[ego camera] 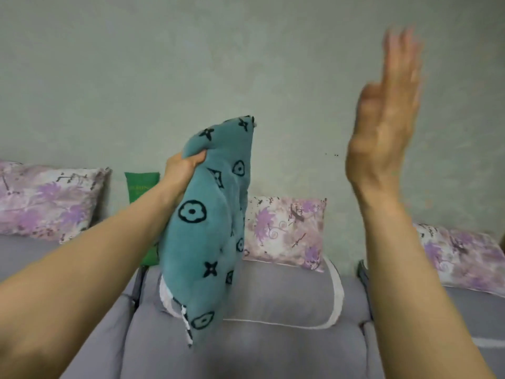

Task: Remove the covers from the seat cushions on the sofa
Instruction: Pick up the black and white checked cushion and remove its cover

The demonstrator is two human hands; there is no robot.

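My left hand (183,168) grips a teal cushion (210,228) with black flower and star marks near its top edge and holds it upright above the grey sofa (273,348). A white inner fabric shows at the cushion's lower left corner, by an open seam. To the right, my right hand (385,124) is raised high, flat, fingers apart and blurred, holding nothing and well apart from the cushion.
Purple floral pillows lean on the wall: one at the left (46,201), one in the middle (284,231), one at the right (464,258). A green pillow (140,187) stands behind my left arm. A pale green wall (246,64) rises behind the sofa.
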